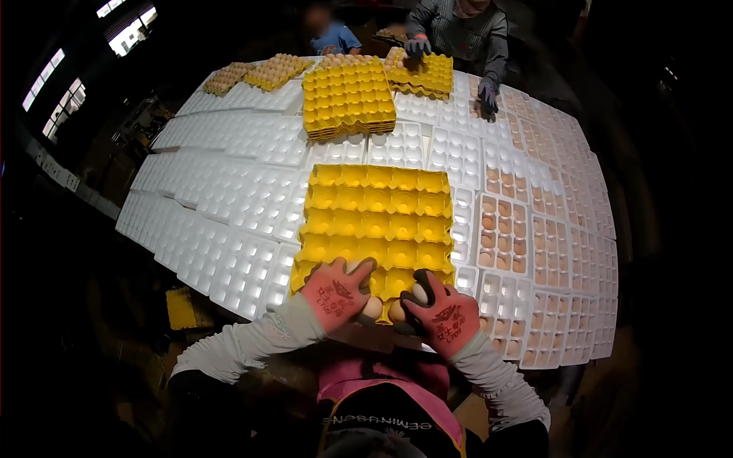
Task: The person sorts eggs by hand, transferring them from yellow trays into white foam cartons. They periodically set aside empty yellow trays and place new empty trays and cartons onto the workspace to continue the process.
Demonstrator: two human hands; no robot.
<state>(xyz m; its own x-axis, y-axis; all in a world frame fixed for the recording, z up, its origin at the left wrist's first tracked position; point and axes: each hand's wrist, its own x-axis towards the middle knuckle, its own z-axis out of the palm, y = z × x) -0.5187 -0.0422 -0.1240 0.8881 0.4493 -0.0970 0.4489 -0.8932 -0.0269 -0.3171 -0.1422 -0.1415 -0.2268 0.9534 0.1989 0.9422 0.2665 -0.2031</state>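
Note:
A yellow egg tray (376, 217) lies in front of me on top of white foam cartons, its cups bare over the far rows. At its near left end, my left hand (336, 295) in a red and dark glove curls its fingers around eggs (372, 308). My right hand (444, 314), gloved alike, grips eggs at the tray's near right corner. One pale egg (420, 293) shows between its thumb and fingers, and a browner egg (396, 311) sits just left of them. The gloves partly hide the near row of cups.
White foam cartons (221, 168) cover the table; those on the right hold brown eggs (502, 229). Beyond my tray stands a stack of yellow trays (349, 99). Filled egg trays (279, 70) line the far edge. A co-worker's gloved hands (418, 46) work there, beside another person (336, 37).

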